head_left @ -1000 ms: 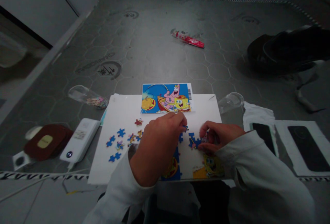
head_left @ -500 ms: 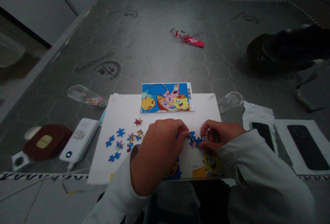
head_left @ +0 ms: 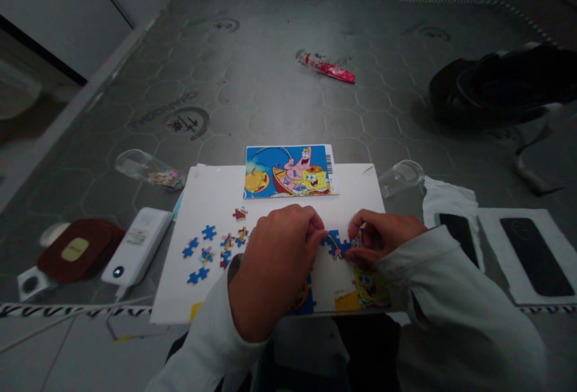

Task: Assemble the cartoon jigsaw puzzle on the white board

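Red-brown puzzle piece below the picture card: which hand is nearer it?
Left. The left hand is close by, right of the red-brown puzzle piece and lower in the view; the right hand is farther rightward, past the left.

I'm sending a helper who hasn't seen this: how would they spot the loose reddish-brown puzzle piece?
On the gray, hexagon-patterned table, find the flat white rectangular board with a blue cartoon card at its far edge. Small loose jigsaw pieces lie left of the person's left hand. The reddish-brown piece is the farthest one, nearest the card; its neighbours show mainly blue or yellow.
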Tool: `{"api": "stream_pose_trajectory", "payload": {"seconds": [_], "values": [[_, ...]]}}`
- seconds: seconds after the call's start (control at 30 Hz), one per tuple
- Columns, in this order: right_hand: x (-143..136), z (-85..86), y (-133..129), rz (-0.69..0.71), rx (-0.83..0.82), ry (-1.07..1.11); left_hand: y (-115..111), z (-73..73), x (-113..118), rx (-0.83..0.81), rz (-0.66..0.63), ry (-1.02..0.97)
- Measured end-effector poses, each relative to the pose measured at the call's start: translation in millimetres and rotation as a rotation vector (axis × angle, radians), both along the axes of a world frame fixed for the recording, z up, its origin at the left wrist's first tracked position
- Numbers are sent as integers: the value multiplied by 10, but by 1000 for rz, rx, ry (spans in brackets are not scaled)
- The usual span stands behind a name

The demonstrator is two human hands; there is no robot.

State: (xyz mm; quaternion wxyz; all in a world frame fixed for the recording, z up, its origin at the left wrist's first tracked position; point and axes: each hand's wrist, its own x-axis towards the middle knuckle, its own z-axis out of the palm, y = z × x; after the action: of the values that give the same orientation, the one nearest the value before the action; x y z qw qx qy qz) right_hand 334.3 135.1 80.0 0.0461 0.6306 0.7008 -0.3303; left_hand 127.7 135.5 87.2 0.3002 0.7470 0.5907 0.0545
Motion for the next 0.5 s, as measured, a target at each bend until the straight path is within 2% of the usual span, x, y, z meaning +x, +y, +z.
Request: {"api": "stream_pose_trajectory", "payload": {"seconds": [0.17,0.3,0.5], "values": [[-8,-3,9,0,5,9,25,61,-60,34,54,-33],[-14,-37,25,18,10,-40,83,157,-184,-44,75,54],[-32,14,13,40,25,-32,106,106,-276,-137,-1,113]]}}
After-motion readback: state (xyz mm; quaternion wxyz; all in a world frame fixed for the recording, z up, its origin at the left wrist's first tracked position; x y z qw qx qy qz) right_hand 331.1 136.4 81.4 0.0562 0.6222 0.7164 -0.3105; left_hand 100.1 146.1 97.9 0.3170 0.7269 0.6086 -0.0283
